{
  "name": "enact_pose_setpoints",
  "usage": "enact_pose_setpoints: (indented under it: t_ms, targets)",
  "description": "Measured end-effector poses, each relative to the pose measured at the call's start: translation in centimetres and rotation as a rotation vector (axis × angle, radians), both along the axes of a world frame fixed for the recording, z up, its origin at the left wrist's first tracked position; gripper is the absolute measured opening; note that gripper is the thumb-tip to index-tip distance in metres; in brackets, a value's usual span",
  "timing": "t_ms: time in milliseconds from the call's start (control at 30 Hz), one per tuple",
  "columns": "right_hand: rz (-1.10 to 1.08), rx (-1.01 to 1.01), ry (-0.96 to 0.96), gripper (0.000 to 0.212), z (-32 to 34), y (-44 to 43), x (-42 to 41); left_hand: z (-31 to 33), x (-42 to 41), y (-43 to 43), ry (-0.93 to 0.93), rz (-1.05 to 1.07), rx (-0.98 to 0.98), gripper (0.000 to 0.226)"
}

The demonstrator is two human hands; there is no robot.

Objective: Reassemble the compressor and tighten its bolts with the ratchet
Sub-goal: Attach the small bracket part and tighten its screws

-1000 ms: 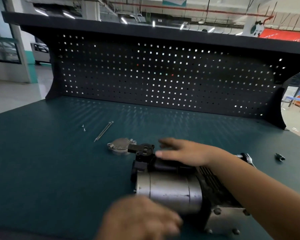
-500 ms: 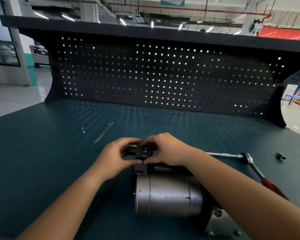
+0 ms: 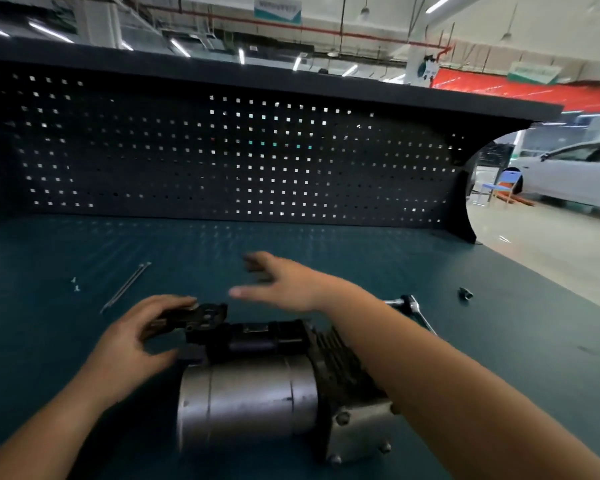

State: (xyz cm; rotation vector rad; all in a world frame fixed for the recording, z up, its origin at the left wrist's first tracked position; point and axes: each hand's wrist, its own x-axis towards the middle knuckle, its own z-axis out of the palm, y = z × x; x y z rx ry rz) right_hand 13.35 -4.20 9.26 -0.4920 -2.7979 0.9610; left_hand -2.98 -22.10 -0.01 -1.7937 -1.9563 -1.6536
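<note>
Clearly, from the head view, the compressor (image 3: 246, 396) lies on its side on the green surface (image 3: 499, 341), near the front edge, between the two forearms. Its steel drum, finned casting and bolted end plate look heavy, stiff and smooth-sided. I judge it best steadied by the drum or the casting, not by its small parts. The left grip (image 3: 136, 337) is clamped on the black block (image 3: 205, 315) at the compressor's far-left end, fingers over the top, thumb beneath. Whether that block is seated I cannot tell. The right grip (image 3: 284, 284) hovers with its fingers spread apart, holding nothing, and is blurred. The ratchet (image 3: 409, 304) lies partly hidden behind the right forearm, with a socket (image 3: 465, 293) just beyond. Two long bolts (image 3: 127, 287), thin and light, lie at the far left, well apart from the compressor.
</note>
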Motion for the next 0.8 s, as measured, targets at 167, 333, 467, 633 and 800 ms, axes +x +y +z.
enact_pose_setpoints:
  t_ms: [167, 333, 467, 633, 800]
  targets:
    - [-0.825, 0.274, -0.174, 0.059, -1.5, 11.1, 8.9, -0.3, -1.3, -1.3, -0.108, 0.002, 0.079, 0.075]
    - [-0.925, 0.187, -0.525, 0.064, -7.6, 15.0, 15.1, 3.0, 3.2, -1.4, 0.026, 0.24, 0.339, 0.051]
    - [-0.989, 0.156, -0.343, 0.024, -8.8, 15.1, 15.3, 6.7, 9.0, -0.6, 0.163, 0.094, 0.284, 0.033]
    - [-0.881, -0.463, 0.394, 0.016, -6.1, 12.0, 16.4, 9.1, 13.4, 1.1, 0.274, 0.045, 0.127, 0.028]
    - [-0.575, -0.659, 0.904, 0.026, -1.7, 3.9, 18.1, 10.1, 16.7, 1.8, 0.332, 0.063, 0.162, 0.036]
